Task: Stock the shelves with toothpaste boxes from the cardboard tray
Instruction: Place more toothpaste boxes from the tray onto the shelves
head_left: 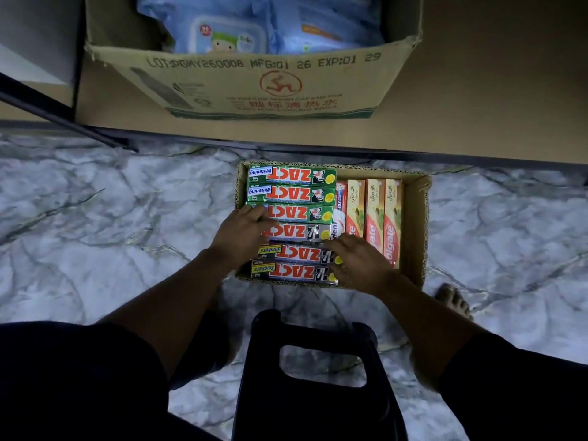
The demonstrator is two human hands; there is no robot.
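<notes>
A shallow cardboard tray (420, 218) sits on the marble floor below the bottom shelf (483, 100). It holds three green ZACT boxes (292, 178) at the far side and three silver ZACT boxes (296, 272) at the near side. Red Colgate boxes (393, 218) stand along the right. My left hand (240, 232) curls its fingers over the left end of the farthest silver ZACT box (296, 232). My right hand (358, 262) lies at the right ends of the silver boxes, its fingers touching them.
A large brown carton (254, 81) with blue wipe packs stands on the bottom shelf behind the tray. A dark plastic stool (311, 377) is between my knees. A bare foot (453, 300) rests right of the tray. Marble floor lies on both sides.
</notes>
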